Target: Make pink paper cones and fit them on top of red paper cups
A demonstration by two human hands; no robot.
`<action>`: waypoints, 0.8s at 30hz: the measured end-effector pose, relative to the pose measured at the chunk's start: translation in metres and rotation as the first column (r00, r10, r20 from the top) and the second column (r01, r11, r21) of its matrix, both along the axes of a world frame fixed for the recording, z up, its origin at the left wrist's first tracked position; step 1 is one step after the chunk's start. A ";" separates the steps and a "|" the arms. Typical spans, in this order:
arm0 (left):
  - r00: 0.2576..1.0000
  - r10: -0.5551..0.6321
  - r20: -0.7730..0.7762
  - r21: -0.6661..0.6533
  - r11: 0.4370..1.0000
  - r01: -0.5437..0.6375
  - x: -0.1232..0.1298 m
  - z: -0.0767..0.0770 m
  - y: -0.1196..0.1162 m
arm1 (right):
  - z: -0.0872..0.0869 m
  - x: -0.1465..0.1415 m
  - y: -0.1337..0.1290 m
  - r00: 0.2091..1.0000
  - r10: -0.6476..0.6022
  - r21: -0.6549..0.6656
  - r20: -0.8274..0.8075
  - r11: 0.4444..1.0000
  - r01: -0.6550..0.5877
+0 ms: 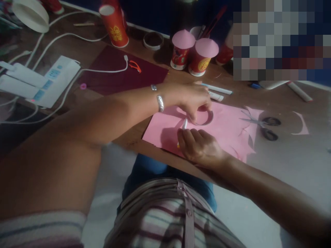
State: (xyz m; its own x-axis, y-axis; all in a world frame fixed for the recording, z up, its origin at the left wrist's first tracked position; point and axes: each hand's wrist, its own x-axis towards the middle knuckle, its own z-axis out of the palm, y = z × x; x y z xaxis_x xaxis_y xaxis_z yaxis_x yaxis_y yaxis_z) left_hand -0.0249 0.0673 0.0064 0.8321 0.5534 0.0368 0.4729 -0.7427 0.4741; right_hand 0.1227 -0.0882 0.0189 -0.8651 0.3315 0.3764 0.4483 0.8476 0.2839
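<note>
The left hand point(198, 100) is clamping a thin-rimmed, round grey ring point(212, 119) down on a pink paper sheet point(227, 131) atop the brown wooden desk point(134, 134), apparently keeping it from sliding. The right hand point(199, 144) is gripping a slim white pen point(184, 124) just beside it, while black-handled scissors point(260, 122) are lying open at the sheet's cut edge.

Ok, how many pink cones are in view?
2. The first pink cone tops a red cup beyond the left hand; the second pink cone tops the gold-marked cup just right of it. The pixelated corner may hide more.
</note>
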 end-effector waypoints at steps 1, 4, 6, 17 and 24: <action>0.996 -0.069 -0.056 -0.026 0.997 0.068 0.001 0.005 -0.002 | -0.001 -0.002 0.001 1.000 -0.022 -0.021 0.005 1.000 0.022; 0.986 -0.118 -0.116 -0.037 0.993 0.114 0.005 0.019 -0.006 | -0.002 -0.005 0.002 0.998 -0.064 -0.055 0.013 0.996 0.064; 0.983 -0.114 -0.145 -0.028 0.993 0.111 0.007 0.026 -0.009 | -0.002 -0.006 0.004 0.996 -0.089 -0.068 0.008 0.994 0.090; 0.968 -0.139 -0.207 0.002 0.990 0.143 0.002 0.036 -0.015 | -0.012 -0.012 0.014 0.987 -0.155 -0.178 -0.038 0.973 0.146; 0.958 -0.098 -0.270 0.001 0.995 0.102 0.005 0.044 -0.020 | -0.007 -0.009 0.008 0.988 -0.151 0.051 -0.018 0.987 0.152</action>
State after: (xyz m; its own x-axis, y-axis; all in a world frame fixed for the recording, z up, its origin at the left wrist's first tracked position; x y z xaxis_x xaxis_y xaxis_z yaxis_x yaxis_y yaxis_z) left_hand -0.0194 0.0474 0.0503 0.8637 0.4675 -0.1885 0.5041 -0.7988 0.3285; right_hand 0.1136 -0.0801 0.0115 -0.8010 0.4379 0.4082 0.5746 0.7538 0.3189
